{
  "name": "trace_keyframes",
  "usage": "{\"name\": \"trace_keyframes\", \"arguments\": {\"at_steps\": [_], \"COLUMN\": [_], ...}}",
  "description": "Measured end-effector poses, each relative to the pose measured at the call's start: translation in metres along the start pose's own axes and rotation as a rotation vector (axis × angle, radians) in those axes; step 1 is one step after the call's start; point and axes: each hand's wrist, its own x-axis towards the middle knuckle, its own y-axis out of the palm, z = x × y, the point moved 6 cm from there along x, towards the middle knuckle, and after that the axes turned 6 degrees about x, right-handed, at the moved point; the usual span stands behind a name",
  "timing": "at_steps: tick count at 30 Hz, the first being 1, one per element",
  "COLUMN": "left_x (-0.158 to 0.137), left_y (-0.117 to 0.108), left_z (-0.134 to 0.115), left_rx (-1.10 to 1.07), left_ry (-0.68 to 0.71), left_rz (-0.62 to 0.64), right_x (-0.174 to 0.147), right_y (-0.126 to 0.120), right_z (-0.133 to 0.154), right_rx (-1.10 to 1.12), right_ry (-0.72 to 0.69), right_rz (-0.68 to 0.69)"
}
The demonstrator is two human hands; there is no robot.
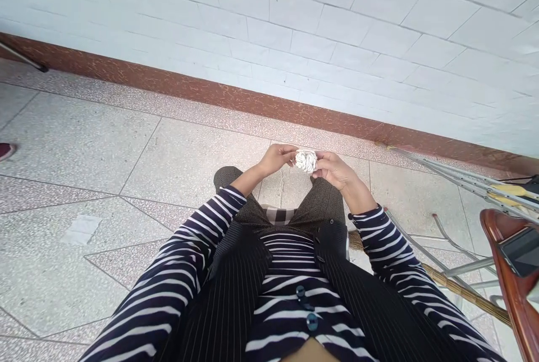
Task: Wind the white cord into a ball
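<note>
The knot, white and lumpy, is held up in front of the person, directly between the two hands and touching both, above the gap between the knees. It lies to the right of the left hand and to the left of the right hand, so neither is nearer. Its outline is about as broad as it is deep, and with fingers over its edges no clear long axis can be told. The left hand is nearly closed, thumb and fingertips pinching the knot's left edge; the right hand is curled, thumb and fingers gripping its right edge.

Below the left fingers hangs one thin pale strand; whether it joins the knot cannot be told.

Counted outward: one knot, two hands, one strand. Off to the right, one phone lies on one brown seat, with several overlapping metal poles beyond, too tangled to number. At the far left edge one dark red shoe shows on the tiled floor, beneath one pale wall.
</note>
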Motion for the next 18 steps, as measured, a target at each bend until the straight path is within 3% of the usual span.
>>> {"name": "trace_keyframes", "arguments": {"at_steps": [5,9,14,18], "left_x": [-0.010,-0.010,-0.008,-0.020], "left_y": [-0.034,-0.050,-0.046,-0.025], "left_z": [-0.024,-0.032,-0.028,-0.007], "left_rx": [0.185,0.330,0.476,0.482], "left_ry": [0.060,-0.018,0.006,-0.042], "left_rz": [-0.056,-0.080,-0.060,-0.007], "right_x": [0.002,0.005,0.005,0.013], "right_y": [0.001,0.006,0.018,0.009], "right_z": [-0.017,-0.021,-0.018,-0.010], "right_rx": [-0.031,-0.151,-0.093,0.075], "right_ry": [0.044,0.064,0.032,-0.105], "right_rz": [0.040,0.088,0.243,0.073]}}
